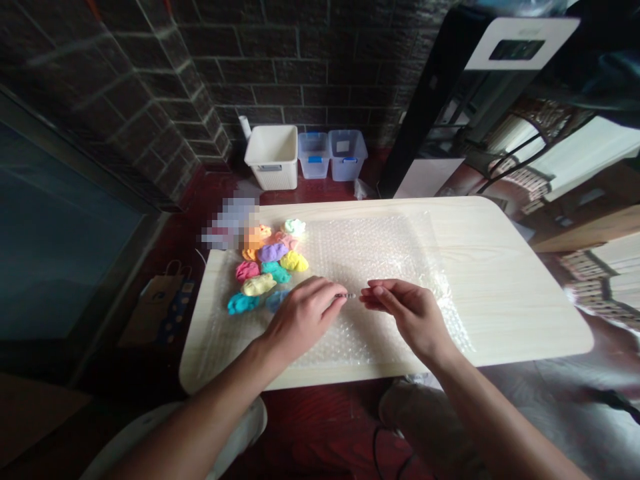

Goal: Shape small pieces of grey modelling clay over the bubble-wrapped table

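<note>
My left hand and my right hand meet over a sheet of bubble wrap spread on a pale wooden table. Both hands pinch their fingertips together, holding a tiny object between them that is too small to name. Several coloured lumps of soft clay lie on the wrap just left of my left hand: purple, yellow, pink, teal, blue, orange and pale green.
On the red floor behind the table stand a white bin and two clear plastic boxes against a dark brick wall. A paper bag sits left of the table. A black-and-white machine rises at the right.
</note>
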The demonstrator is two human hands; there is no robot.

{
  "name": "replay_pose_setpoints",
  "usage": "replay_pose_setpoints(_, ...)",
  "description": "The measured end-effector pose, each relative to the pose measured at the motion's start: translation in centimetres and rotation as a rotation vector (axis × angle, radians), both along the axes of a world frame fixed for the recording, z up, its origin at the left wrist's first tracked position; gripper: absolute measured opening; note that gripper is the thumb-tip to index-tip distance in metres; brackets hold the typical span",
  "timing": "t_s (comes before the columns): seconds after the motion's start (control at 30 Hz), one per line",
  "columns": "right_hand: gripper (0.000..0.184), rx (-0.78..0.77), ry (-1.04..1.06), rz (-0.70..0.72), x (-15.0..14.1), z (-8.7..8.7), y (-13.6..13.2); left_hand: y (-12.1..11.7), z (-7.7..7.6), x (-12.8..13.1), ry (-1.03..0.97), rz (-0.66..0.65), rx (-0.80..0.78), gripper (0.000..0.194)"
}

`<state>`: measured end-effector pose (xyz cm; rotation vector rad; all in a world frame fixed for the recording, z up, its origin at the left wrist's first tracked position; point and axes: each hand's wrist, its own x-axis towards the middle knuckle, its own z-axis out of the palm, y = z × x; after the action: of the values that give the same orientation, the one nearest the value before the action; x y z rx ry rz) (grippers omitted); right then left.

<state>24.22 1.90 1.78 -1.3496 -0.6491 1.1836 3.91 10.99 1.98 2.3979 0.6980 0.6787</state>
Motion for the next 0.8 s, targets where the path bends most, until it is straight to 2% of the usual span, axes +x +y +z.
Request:
replay_pose_setpoints(0.17,0.034,-0.079,-0.156,0.102,-0.5,0.1,-0.2,-0.4,0.6,-2.5,-0.061,0.002,0.039,0.014)
replay_pose_setpoints(0.43,0.049,-0.010,-0.194,0.175,-1.8,0.0,0.0,-0.2,0.2,-3.6,-0.193,0.039,0.025,0.011)
replay_pose_setpoints(0.67,0.025,0.052,-0.222,0.168,-2.1,0.9,-0.3,-0.4,0.2,-3.5,-0.197,0.040,-0.007,0.010)
replay_pose_setpoints(0.8,0.025,0.041,-0.197,0.157,-2.3,0.5,-0.5,-0.7,0.0,-3.5,-0.204,0.044,0.002,0.010)
